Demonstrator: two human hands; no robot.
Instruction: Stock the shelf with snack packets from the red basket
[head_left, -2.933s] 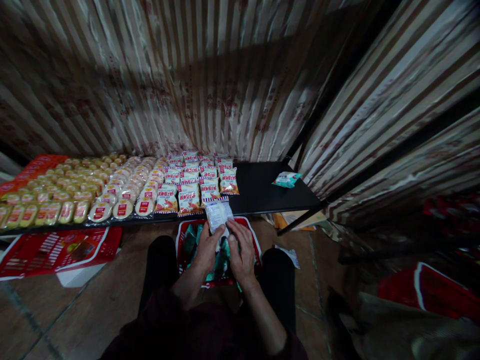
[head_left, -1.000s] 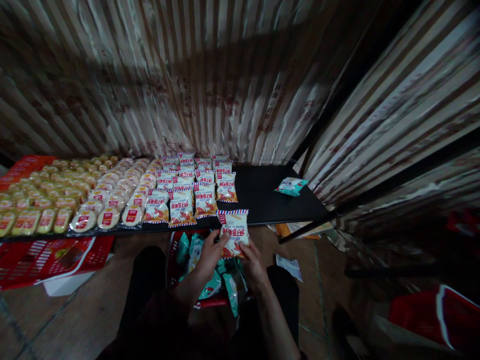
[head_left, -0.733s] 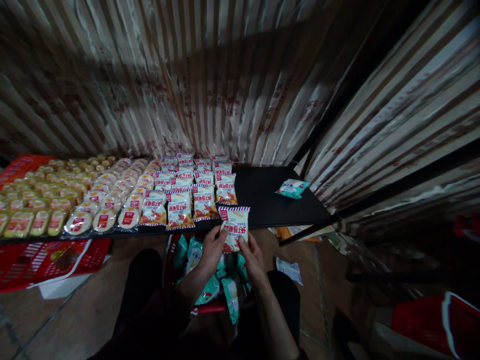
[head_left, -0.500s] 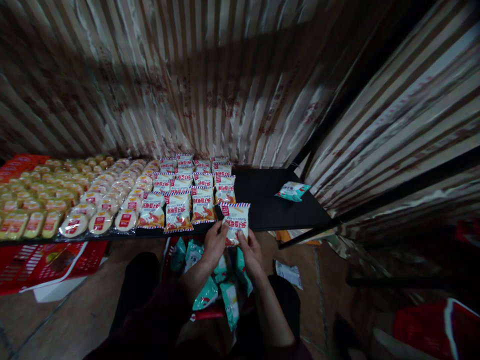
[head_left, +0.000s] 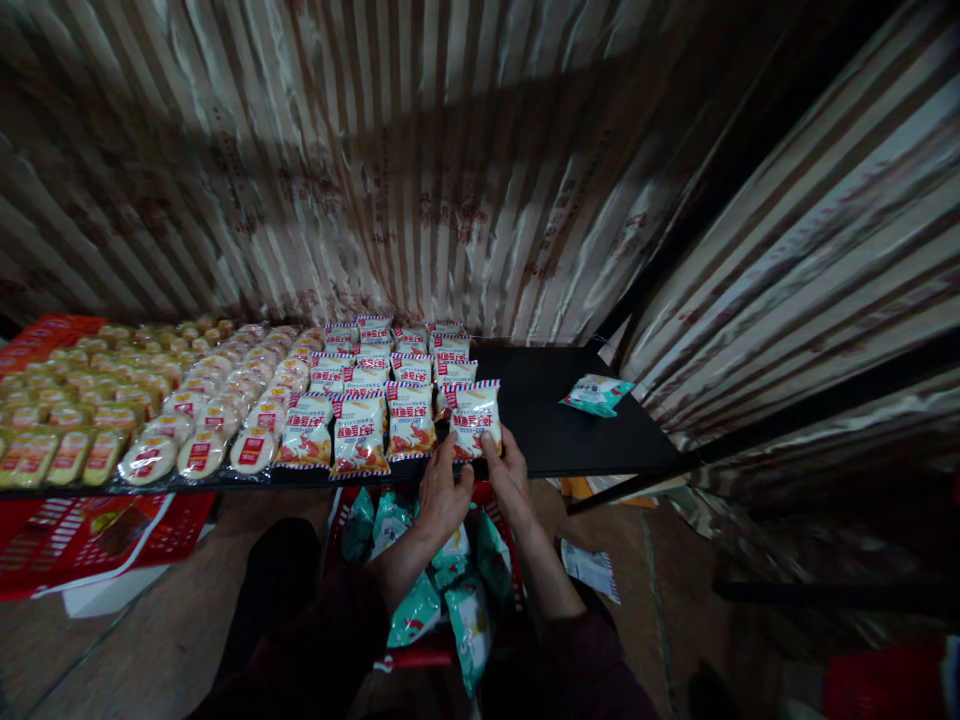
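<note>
Between my two hands is a white and orange snack bag [head_left: 474, 412] with a striped edge and red lettering, standing nearly upright at the front edge of the black shelf [head_left: 555, 440]. My left hand [head_left: 444, 490] grips its lower left side, and my right hand [head_left: 508, 475] has its thumb on the lower right front. Directly left of it are rows of matching snack bags [head_left: 358, 432], close together. Below my forearms, a red basket [head_left: 420, 655] holds several teal snack bags [head_left: 469, 622].
Round wrapped cakes [head_left: 201, 450] and yellow wrapped cakes [head_left: 69, 455] fill the shelf's left. A teal and white bag [head_left: 597, 394] lies toward its right end. Another red basket [head_left: 112, 540] sits below left. A silvery packet [head_left: 589, 570] is on the floor. Striped sheeting [head_left: 420, 180] hangs behind.
Both hands have moved forward and slightly up with the snack bag, from in front of the shelf edge to over it, beside the front row. The view has shifted slightly.
</note>
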